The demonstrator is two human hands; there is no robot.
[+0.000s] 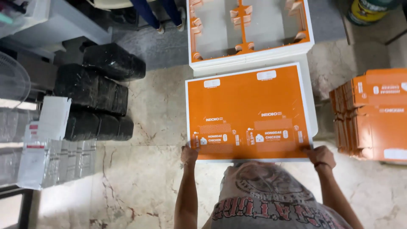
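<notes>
Both hands, left point(189, 153) and right point(321, 156), gripped the near corners of the orange sheet point(248, 112); bare marble floor point(140, 186) lay open to its left.

A person holds a big orange cardboard sheet point(248, 112) flat with both hands. The left hand point(189, 153) grips the near left corner. The right hand point(321, 156) grips the near right corner. The sheet has white edges and small white pictures on it. Past the sheet lies a stack of punched-out orange frames point(250, 32) with big holes cut in them. On the right sits a pile of folded orange boxes point(369, 114). On the left are black wrapped bundles point(98, 91) on the pale stone floor point(140, 182). Someone else's legs point(159, 12) stand at the top.
</notes>
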